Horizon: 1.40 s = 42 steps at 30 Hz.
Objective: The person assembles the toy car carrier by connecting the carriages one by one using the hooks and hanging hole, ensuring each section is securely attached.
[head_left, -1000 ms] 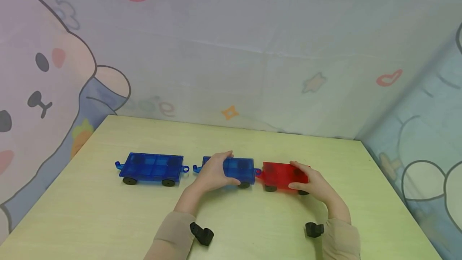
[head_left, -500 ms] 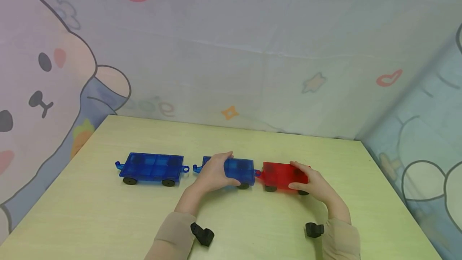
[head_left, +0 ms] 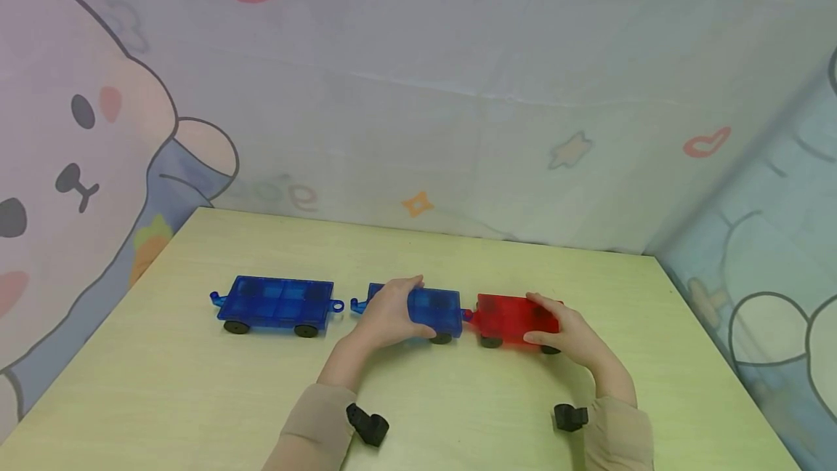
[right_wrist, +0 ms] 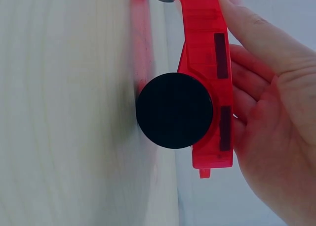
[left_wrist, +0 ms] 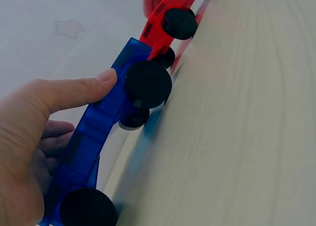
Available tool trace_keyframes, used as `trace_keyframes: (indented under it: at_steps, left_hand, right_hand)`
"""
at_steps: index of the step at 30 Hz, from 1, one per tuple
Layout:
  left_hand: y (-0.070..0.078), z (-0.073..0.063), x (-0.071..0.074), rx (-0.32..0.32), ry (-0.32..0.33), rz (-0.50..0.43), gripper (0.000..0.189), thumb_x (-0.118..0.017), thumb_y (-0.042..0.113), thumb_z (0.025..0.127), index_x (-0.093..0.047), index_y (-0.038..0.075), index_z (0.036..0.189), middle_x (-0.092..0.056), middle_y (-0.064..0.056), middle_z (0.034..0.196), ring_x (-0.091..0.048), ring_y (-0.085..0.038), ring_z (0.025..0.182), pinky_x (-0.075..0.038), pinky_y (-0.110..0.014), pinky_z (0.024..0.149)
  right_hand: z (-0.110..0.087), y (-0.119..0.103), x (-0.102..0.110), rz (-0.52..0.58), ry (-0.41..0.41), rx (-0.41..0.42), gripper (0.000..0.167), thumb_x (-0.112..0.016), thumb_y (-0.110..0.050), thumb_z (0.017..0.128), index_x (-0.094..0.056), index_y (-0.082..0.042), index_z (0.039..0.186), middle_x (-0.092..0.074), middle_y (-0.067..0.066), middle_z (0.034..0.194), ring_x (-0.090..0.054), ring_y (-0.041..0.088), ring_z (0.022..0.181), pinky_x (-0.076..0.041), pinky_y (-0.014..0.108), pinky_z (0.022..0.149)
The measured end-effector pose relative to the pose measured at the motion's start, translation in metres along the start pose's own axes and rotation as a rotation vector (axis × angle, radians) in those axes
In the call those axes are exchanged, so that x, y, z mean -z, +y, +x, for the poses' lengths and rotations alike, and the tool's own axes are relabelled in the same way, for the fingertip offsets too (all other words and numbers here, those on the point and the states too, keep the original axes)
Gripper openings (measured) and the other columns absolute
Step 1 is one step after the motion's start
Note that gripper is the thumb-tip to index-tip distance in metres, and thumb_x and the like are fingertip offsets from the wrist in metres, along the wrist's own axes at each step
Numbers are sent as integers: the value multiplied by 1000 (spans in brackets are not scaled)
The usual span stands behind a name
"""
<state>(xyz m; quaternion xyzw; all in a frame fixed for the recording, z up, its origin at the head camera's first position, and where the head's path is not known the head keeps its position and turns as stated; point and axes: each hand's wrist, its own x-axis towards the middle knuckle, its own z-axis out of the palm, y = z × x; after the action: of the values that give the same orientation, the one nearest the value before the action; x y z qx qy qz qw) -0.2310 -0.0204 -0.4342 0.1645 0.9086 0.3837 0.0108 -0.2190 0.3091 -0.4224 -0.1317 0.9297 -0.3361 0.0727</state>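
Note:
My left hand [head_left: 390, 317] grips a translucent blue toy train car [head_left: 437, 310] from above, thumb on its near side and fingers over the far side. In the left wrist view the thumb presses the side of this blue car [left_wrist: 94, 124], above its black wheels. To the right, my right hand [head_left: 567, 331] holds a red toy train car [head_left: 500, 317] by its right end, thumb in front. The right wrist view shows the red car's side [right_wrist: 206, 38] against the fingers. Between the two cars, the blue coupling ring [head_left: 467, 315] overlaps the red hook.
Another blue train car [head_left: 281, 302] stands on the pale wooden table [head_left: 196, 391] at the left. Its ring [head_left: 337, 306] faces the held blue car's hook [head_left: 357, 305] across a small gap. A printed cloth backdrop [head_left: 458, 93] hangs behind the table.
The right end of the held blue car has dropped slightly, its ring coming down onto the red hook. My right hand and the red car stay nearly still.

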Motion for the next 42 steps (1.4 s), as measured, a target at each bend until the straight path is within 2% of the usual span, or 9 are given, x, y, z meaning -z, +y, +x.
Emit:
trace_keyframes:
  at_steps: [12,20,23,26,31,34,37,40,42]
  left_hand:
    - [2,-1,0,-11,-14,7,93,-88,33,71,-43,5,147,-53,-10,143,-44,-34,137,-42,-54,108]
    - [5,-1,2,-19,-52,55,97,-87,35,72,-38,6,150,-43,-15,152,-37,-36,142,-37,-53,113]
    - [7,-2,7,-33,-66,69,98,-87,37,72,-37,8,151,-40,-14,154,-35,-35,144,-34,-54,114]
    - [10,-4,15,-46,-86,43,94,-86,36,74,-39,10,151,-41,-11,154,-35,-33,144,-34,-53,115]
    - [11,-6,30,-77,-122,-13,75,-76,32,85,-43,10,148,-45,-8,151,-38,-31,142,-35,-51,115]
    - [7,-7,39,-113,-94,-26,64,-71,30,90,-47,9,146,-49,-8,148,-41,-30,140,-36,-50,114]
    - [0,-8,48,-161,-21,-19,58,-69,29,92,-50,10,143,-51,-9,146,-43,-31,139,-39,-51,112]
    - [-9,-10,58,-189,41,0,58,-70,32,91,-51,13,142,-51,-9,146,-42,-32,138,-39,-52,111]
    - [-16,-13,65,-187,55,5,61,-71,34,90,-49,14,144,-49,-9,147,-41,-32,139,-38,-53,111]
  right_hand:
    - [-2,0,1,13,-7,3,74,-70,-25,90,-34,0,150,-29,28,156,-25,47,143,-28,62,114]
    - [-3,0,1,18,-2,13,75,-71,-24,90,-34,0,150,-27,28,156,-23,48,144,-27,62,115]
    - [-3,-3,2,9,12,32,74,-72,-22,89,-35,2,149,-29,28,155,-25,48,143,-27,62,114]
    - [-3,-8,2,-10,41,55,72,-73,-19,88,-38,1,148,-36,25,153,-30,46,141,-30,62,113]
    - [-1,-26,1,-51,70,66,66,-72,-22,89,-43,-3,145,-47,20,147,-41,43,134,-40,60,107]
    - [2,-40,-1,-75,62,78,63,-71,-24,89,-46,-3,143,-50,19,144,-45,42,131,-43,59,104]
    - [5,-53,-6,-96,49,97,62,-71,-25,89,-47,-3,142,-51,18,143,-45,41,132,-42,57,106]
    - [11,-66,-12,-97,37,107,64,-72,-25,89,-47,-4,143,-50,15,145,-43,39,136,-38,57,110]
    - [16,-75,-18,-79,26,115,66,-73,-26,88,-45,-5,145,-49,13,147,-41,37,138,-36,56,112]
